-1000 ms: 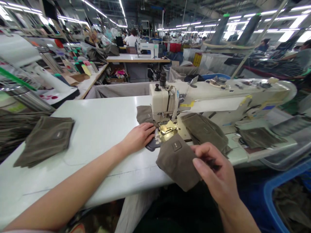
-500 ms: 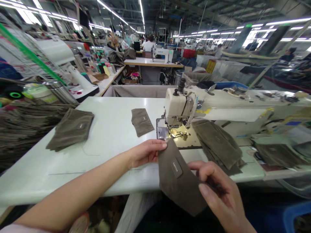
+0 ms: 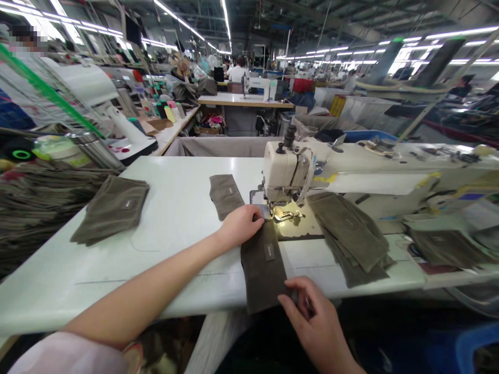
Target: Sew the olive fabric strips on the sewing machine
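A dark olive fabric panel (image 3: 262, 278) with a small label patch lies at the table's front, its far end close to the needle area of the sewing machine (image 3: 286, 171). My left hand (image 3: 242, 224) grips the panel's far edge, fingers closed, beside the presser foot. Pinched between thumb and forefinger of my right hand (image 3: 310, 317) is the panel's near right corner. Past my left hand, a similar labelled panel (image 3: 225, 193) rests flat, partly covered by that hand. More panels form a stack (image 3: 353, 234) to the right of the needle.
A pile of labelled panels (image 3: 113, 208) lies on the white table (image 3: 171, 187) at left, beside a tall heap of folded fabric (image 3: 35, 213). Further panels (image 3: 448, 246) sit at far right. A steel flask (image 3: 88, 150) stands at the back left. The machine arm spans the right side.
The panel has moved forward and left, turning straighter and flatter onto the table, its far end now by the needle. Both hands moved with it, the right one leftward.
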Tool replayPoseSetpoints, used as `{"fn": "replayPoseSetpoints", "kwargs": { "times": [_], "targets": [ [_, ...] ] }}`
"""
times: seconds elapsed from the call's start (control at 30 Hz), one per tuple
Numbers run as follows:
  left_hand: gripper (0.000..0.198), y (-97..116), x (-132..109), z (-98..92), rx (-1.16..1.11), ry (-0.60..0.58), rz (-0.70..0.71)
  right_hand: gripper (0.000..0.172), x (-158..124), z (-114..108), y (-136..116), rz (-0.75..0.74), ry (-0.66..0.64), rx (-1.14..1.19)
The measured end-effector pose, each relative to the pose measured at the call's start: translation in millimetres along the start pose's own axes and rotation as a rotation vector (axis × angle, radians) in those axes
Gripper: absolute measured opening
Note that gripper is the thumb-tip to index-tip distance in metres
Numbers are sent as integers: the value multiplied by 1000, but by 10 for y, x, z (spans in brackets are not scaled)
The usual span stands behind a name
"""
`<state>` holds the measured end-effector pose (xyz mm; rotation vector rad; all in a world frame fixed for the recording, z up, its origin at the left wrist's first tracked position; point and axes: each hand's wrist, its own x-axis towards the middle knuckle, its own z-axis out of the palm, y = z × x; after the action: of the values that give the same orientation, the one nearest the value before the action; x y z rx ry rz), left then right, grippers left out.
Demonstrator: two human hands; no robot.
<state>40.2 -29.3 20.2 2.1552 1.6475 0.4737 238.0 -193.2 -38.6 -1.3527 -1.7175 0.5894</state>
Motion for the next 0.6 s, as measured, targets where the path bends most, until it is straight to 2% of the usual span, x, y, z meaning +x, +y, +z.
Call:
{"fn": "replayPoseSetpoints", "kwargs": {
  "times": [0.13, 0.23, 0.4, 0.6],
  "targets": [
    [20, -16, 93, -32, 17, -75, -36, 20, 58, -82, -20, -254, -75, -36],
    [25, -13, 148, -30, 46, -73, -57, 29, 84, -119, -10, -386, -111, -106],
    [17, 24, 186, 33, 64, 3, -72, 32, 137, -134, 4, -464, -83, -267],
    [19, 43, 194, 53, 84, 60, -108, 26, 200, -135, -21, -424, -76, -351]
  ]
}}
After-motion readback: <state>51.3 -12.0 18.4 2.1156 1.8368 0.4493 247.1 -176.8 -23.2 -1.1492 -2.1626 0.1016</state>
